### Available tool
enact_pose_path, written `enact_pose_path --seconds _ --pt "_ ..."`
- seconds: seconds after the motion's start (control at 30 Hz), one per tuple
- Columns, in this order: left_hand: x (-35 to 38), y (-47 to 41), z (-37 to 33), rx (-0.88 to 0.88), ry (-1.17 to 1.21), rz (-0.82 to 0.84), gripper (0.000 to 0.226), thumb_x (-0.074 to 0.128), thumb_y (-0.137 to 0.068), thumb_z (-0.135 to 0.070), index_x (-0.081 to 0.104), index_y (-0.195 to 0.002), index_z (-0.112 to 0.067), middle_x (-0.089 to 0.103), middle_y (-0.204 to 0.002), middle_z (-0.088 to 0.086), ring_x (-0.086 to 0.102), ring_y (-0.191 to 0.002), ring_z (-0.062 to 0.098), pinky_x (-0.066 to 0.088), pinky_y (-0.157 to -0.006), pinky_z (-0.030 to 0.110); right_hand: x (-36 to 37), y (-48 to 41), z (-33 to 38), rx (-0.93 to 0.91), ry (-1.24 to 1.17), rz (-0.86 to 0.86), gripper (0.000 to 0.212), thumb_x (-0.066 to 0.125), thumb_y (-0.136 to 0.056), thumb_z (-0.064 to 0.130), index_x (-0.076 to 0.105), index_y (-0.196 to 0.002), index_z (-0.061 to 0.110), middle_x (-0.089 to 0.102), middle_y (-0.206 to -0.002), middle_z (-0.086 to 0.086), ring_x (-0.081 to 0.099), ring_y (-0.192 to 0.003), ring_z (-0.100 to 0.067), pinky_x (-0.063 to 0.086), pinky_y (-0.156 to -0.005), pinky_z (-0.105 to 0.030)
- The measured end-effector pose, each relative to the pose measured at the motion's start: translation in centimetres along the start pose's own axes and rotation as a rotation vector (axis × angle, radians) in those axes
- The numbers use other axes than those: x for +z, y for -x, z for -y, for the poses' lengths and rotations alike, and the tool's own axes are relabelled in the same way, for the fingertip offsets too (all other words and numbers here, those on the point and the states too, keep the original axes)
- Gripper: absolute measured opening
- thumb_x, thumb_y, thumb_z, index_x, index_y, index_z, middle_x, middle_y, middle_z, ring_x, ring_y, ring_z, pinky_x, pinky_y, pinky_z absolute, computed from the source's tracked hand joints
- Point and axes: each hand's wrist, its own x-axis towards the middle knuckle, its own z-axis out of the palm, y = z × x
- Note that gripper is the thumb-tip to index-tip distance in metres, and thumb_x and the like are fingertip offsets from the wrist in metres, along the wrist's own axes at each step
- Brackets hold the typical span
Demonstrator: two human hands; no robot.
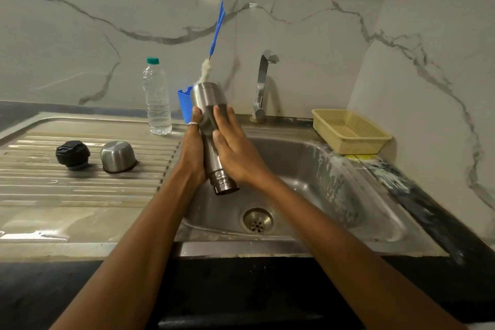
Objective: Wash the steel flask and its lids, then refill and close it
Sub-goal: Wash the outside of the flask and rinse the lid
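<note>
The steel flask tilts over the sink, mouth toward six o'clock. The left hand grips its left side, fingers wrapped behind it. The right hand presses a dark scrub pad on the body, fingers together and nearly straight. At nine o'clock of the flask, the black stopper lid and the upturned steel cup lid sit side by side on the drainer.
</note>
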Motion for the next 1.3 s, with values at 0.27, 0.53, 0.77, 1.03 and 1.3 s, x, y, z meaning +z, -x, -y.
enact_pose_path --seconds 0.27,0.53,0.77,1.03,1.3 --pt "0.5 0.4 -0.5 -0.035 0.057 0.046 0.061 0.041 -0.103 -0.054 0.052 -0.144 -0.01 0.07 -0.118 0.013 0.071 -0.103 0.025 0.059 -0.08 0.038 -0.2 -5.0 1.6 0.028 0.002 -0.098 0.054 0.027 -0.11 0.033 0.009 -0.161 0.031 -0.003 -0.169 0.005 0.002 -0.155 -0.015 0.013 -0.125 -0.043" --pt "-0.7 -0.2 -0.5 -0.078 0.016 -0.015 0.062 0.045 -0.097 -0.065 0.064 -0.116 -0.009 0.07 -0.087 0.008 0.069 -0.076 0.02 0.058 -0.066 0.032 1.1 3.2 -0.4 0.023 -0.011 0.032 0.055 0.029 -0.11 0.035 0.004 -0.158 0.042 -0.013 -0.166 0.017 0.001 -0.151 -0.003 0.015 -0.123 -0.036" --pt "0.8 -0.1 -0.1 -0.092 0.037 -0.035 0.055 0.042 -0.101 -0.056 0.066 -0.121 -0.011 0.074 -0.099 0.012 0.073 -0.083 0.024 0.061 -0.071 0.036 -1.3 -5.9 1.9 0.042 0.078 -0.084 0.055 0.029 -0.11 0.03 0.012 -0.161 0.027 -0.001 -0.17 -0.001 0.006 -0.155 -0.018 0.016 -0.125 -0.046" --pt "-1.4 -0.3 -0.8 -0.055 0.045 -0.013 0.063 0.037 -0.098 -0.067 0.07 -0.103 -0.014 0.072 -0.083 0.006 0.07 -0.074 0.018 0.058 -0.064 0.03 1.7 1.0 0.7 0.038 -0.007 0.023 0.055 0.028 -0.11 0.034 0.006 -0.16 0.037 -0.01 -0.168 0.011 0.003 -0.155 -0.013 0.014 -0.124 -0.041" --pt "-0.4 0.0 -0.7 -0.041 -0.01 0.054 0.065 0.043 -0.097 -0.067 0.066 -0.123 -0.013 0.074 -0.1 0.008 0.071 -0.089 0.021 0.058 -0.078 0.037 0.3 -0.8 0.6 0.027 0.014 0.004 0.055 0.027 -0.11 0.036 0.002 -0.159 0.038 -0.009 -0.168 0.01 0.004 -0.154 -0.013 0.012 -0.122 -0.04"
